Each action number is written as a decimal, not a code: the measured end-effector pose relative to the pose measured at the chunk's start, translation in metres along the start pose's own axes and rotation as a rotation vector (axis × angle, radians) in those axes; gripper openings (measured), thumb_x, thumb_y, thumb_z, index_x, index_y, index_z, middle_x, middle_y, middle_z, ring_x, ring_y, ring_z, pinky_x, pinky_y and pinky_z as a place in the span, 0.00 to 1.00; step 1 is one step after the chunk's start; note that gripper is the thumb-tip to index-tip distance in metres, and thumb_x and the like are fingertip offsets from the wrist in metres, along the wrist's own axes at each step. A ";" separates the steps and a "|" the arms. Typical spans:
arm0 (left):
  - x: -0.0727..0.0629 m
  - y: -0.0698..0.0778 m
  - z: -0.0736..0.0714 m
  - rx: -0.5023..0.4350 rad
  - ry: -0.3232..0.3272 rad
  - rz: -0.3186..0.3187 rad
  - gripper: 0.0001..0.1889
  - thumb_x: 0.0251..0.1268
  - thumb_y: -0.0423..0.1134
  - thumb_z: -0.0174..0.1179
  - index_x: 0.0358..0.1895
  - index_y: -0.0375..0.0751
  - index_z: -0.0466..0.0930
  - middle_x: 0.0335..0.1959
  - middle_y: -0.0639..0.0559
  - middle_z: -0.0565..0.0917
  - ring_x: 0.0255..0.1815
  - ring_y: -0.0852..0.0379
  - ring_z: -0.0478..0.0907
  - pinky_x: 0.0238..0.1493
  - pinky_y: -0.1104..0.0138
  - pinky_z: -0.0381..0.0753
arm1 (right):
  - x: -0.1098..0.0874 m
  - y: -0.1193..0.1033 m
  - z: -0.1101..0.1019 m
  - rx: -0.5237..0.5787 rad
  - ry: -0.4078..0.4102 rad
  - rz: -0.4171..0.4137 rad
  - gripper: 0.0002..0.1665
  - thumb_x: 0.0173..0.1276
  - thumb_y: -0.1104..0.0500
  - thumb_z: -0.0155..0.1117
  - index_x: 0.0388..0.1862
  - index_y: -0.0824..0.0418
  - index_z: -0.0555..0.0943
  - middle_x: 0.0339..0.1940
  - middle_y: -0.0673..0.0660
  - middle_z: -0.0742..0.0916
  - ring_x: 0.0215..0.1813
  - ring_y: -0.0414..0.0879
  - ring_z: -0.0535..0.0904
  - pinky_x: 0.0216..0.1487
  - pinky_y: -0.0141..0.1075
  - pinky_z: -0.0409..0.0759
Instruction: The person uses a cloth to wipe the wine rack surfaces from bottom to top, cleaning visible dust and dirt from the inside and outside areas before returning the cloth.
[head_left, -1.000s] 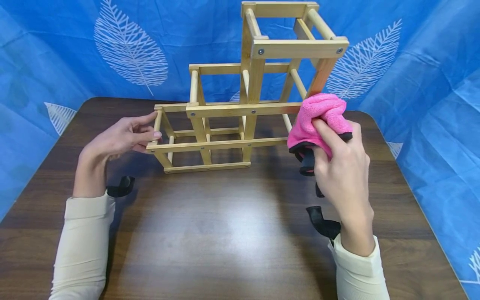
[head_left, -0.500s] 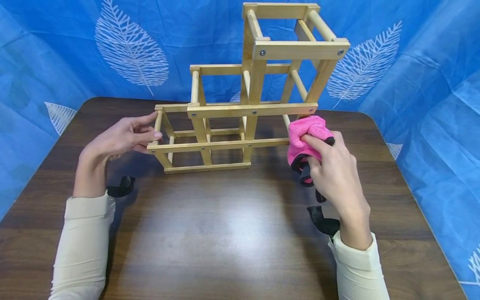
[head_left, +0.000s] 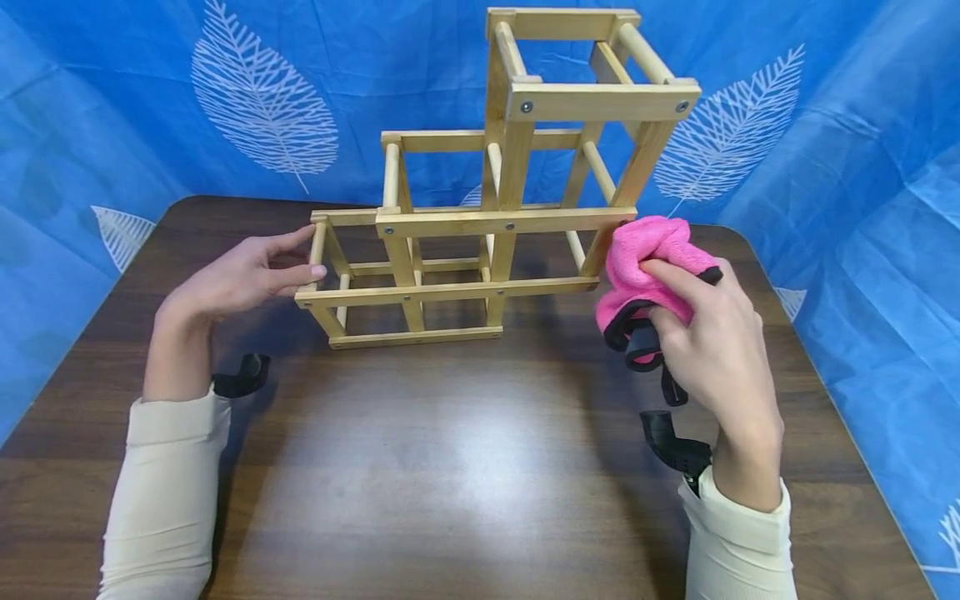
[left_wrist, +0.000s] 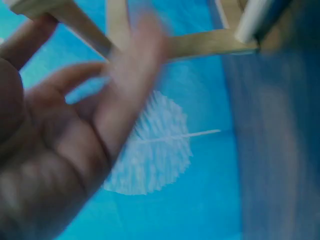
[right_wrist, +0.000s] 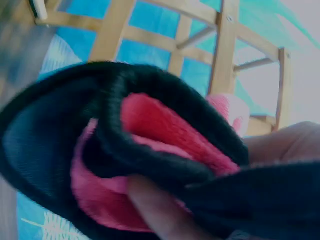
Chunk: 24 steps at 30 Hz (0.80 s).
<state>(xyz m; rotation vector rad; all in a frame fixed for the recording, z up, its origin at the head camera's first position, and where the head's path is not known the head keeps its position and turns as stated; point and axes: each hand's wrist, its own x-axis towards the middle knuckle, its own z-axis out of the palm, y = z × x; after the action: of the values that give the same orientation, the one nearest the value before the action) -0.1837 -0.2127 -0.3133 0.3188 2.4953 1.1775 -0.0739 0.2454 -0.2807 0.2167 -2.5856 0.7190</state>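
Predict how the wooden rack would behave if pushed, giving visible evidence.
The wooden rack would probably stay stiff, since metal fasteners stud its frame. It looks light for its size, being mostly open frame. It might tip, since its upper tiers extend sideways past the bottom rail.

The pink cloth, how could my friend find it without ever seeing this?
Start at the brown table, then find the pale wooden rack. Near the rack's right end, the right hand grips the pink cloth. It's the only bright pink thing, crumpled with black edging.

There are two hands (head_left: 243, 275) (head_left: 716, 346), one rack (head_left: 450, 223), one cloth (head_left: 633, 250).
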 end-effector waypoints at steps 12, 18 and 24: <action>-0.019 0.091 0.061 -0.320 0.529 0.393 0.24 0.78 0.43 0.51 0.70 0.37 0.69 0.57 0.40 0.80 0.51 0.55 0.81 0.53 0.66 0.81 | 0.004 0.006 -0.010 0.087 0.273 0.042 0.21 0.59 0.72 0.66 0.52 0.61 0.87 0.51 0.65 0.85 0.58 0.61 0.74 0.51 0.54 0.67; -0.010 0.107 0.083 -0.308 0.515 0.357 0.27 0.75 0.44 0.56 0.73 0.40 0.66 0.58 0.44 0.80 0.49 0.54 0.82 0.51 0.66 0.81 | 0.003 0.005 -0.007 0.100 0.281 0.051 0.21 0.59 0.71 0.67 0.52 0.61 0.86 0.52 0.66 0.85 0.59 0.60 0.74 0.51 0.54 0.68; -0.007 0.108 0.081 -0.300 0.511 0.324 0.24 0.73 0.45 0.59 0.68 0.42 0.73 0.58 0.44 0.80 0.45 0.52 0.85 0.46 0.68 0.83 | 0.004 0.003 -0.004 0.112 0.268 0.054 0.22 0.60 0.71 0.68 0.54 0.61 0.86 0.53 0.66 0.84 0.59 0.60 0.74 0.50 0.56 0.68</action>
<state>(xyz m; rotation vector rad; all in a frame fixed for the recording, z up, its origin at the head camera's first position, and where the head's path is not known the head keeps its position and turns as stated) -0.1383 -0.0916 -0.2752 0.3895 2.6861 1.9504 -0.0766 0.2495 -0.2773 0.0779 -2.3071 0.8518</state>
